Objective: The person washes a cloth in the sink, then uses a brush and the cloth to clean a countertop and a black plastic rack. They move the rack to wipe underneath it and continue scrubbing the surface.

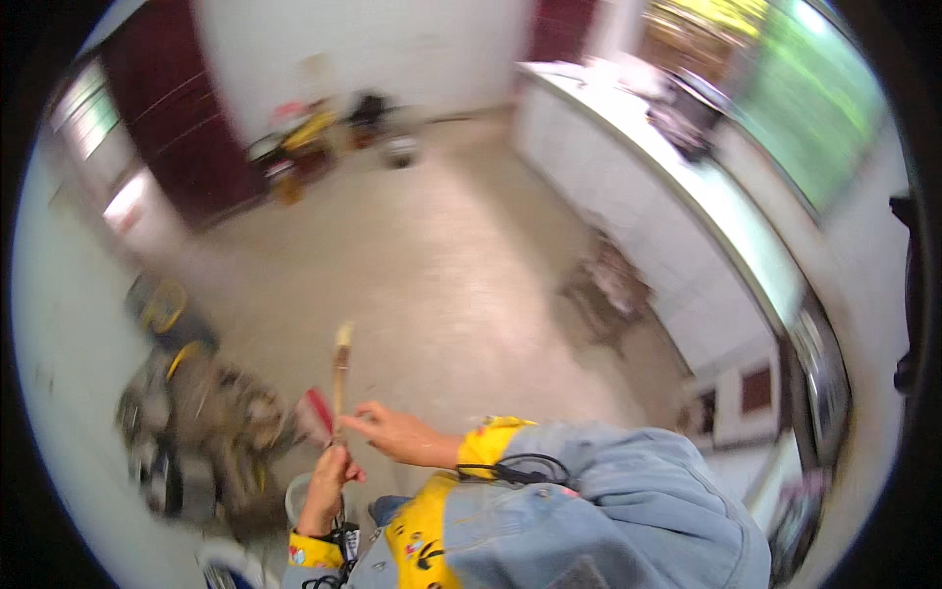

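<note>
My left hand (327,483) is closed around the lower part of a slim brown stick (340,378), which stands up in front of me and ends in a pale yellow tip. From the right, my right hand (394,434) reaches across to the stick with fingers stretched out. Its fingertips are at the shaft; whether they touch it cannot be made out. A flat red piece (314,416) shows just left of the stick, and its kind is unclear. Motion blur softens the details.
Cluttered blurred items and a dark bucket (162,304) line the left wall. A dark wooden stool (608,285) stands by the white counter (628,187) on the right. A metal pot (400,150) and several coloured things sit at the far wall, beside a dark red door (172,108).
</note>
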The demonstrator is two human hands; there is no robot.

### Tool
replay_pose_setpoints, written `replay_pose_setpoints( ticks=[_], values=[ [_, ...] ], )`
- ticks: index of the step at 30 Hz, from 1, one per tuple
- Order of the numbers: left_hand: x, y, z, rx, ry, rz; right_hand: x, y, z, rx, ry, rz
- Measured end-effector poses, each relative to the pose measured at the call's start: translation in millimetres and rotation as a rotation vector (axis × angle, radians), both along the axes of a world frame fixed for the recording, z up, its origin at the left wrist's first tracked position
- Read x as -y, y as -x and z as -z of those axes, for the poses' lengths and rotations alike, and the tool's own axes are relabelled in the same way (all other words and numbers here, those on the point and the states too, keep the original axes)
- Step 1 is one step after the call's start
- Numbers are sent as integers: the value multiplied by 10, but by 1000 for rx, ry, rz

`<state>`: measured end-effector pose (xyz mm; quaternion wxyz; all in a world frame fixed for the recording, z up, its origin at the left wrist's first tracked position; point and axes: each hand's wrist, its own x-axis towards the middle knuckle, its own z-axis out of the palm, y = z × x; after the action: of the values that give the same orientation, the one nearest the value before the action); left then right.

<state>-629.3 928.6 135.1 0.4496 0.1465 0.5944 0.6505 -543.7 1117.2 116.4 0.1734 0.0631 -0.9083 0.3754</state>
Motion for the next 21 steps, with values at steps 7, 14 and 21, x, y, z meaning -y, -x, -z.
replay_pose_setpoints(
  ticks=[7,14,21],
  values=[
    [-2475,-1283,-242,85,120,671,-1786,-1678,-32,-111,-75,574],
    [-4368,-1456,26,-135,-65,941,-3036,-2963,655,-202,268,1289],
    [-6471,-1469,143,-168,-29,757,-4189,-4896,355,-432,1242,1574]
  ],
)
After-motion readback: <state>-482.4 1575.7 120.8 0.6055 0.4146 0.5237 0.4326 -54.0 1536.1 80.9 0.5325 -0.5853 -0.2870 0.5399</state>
